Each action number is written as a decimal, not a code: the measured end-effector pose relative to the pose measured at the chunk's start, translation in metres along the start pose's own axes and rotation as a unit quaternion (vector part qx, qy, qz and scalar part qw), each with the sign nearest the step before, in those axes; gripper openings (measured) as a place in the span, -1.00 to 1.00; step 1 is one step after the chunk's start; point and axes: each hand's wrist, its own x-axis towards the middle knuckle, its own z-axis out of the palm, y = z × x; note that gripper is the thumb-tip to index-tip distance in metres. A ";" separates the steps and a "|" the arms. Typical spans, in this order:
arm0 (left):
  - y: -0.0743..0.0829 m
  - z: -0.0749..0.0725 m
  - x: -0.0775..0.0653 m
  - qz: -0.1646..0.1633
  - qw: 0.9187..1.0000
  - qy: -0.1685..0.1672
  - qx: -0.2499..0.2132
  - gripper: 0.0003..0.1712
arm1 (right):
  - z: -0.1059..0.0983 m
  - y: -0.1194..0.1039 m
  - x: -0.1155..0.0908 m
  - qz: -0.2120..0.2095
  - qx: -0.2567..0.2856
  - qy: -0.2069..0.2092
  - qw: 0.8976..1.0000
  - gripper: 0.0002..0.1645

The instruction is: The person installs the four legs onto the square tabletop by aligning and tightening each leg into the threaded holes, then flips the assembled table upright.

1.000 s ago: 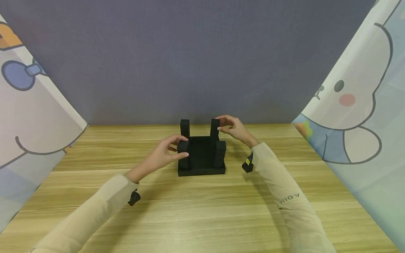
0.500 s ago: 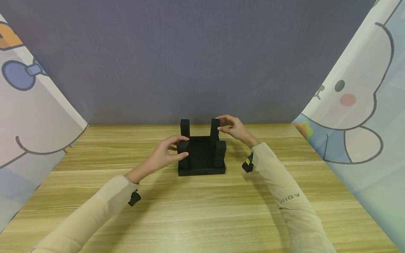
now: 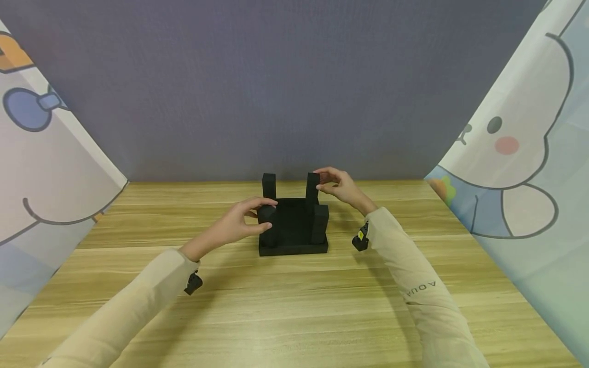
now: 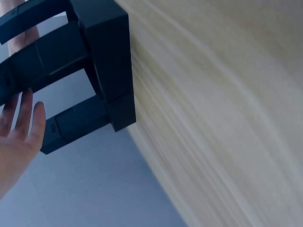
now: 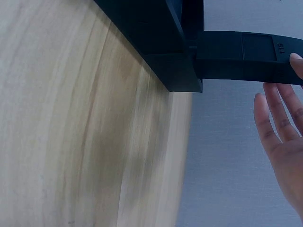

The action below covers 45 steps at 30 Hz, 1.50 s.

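A black stand with a square base (image 3: 294,250) and upright posts at its corners sits on the table, near the back. My left hand (image 3: 230,225) holds the front-left post (image 3: 267,215) near its top, with the thumb on the near side and the fingers beyond. In the left wrist view, fingertips touch that post (image 4: 52,59); the thumb is out of sight. At the back, my right hand (image 3: 342,189) pinches the top of the back-right post (image 3: 312,188). Its thumb and fingers lie on that post (image 5: 227,54) in the right wrist view.
The back-left post (image 3: 269,185) and front-right post (image 3: 319,225) stand untouched. A grey panel (image 3: 294,92) rises behind the wooden table (image 3: 294,306). Printed cartoon sheets (image 3: 529,143) flank both sides. Small black devices (image 3: 361,239) hang at the wrists.
My left hand and forearm have shifted very slightly, the thumb drawing a little to the left on the post. The right hand and the stand have not visibly moved.
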 end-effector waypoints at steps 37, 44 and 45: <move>-0.003 -0.003 -0.002 -0.008 1.000 -0.010 -0.020 -0.44 | 0.002 -0.004 0.001 0.010 -0.003 0.001 1.000 -0.51; -0.005 0.003 -0.006 -0.026 0.998 0.034 -0.036 -0.43 | 0.002 -0.003 0.000 0.002 -0.006 0.002 1.000 -0.51; -0.005 0.004 -0.007 -0.027 0.998 0.040 -0.039 -0.43 | 0.002 -0.003 0.000 0.000 -0.007 0.003 1.000 -0.52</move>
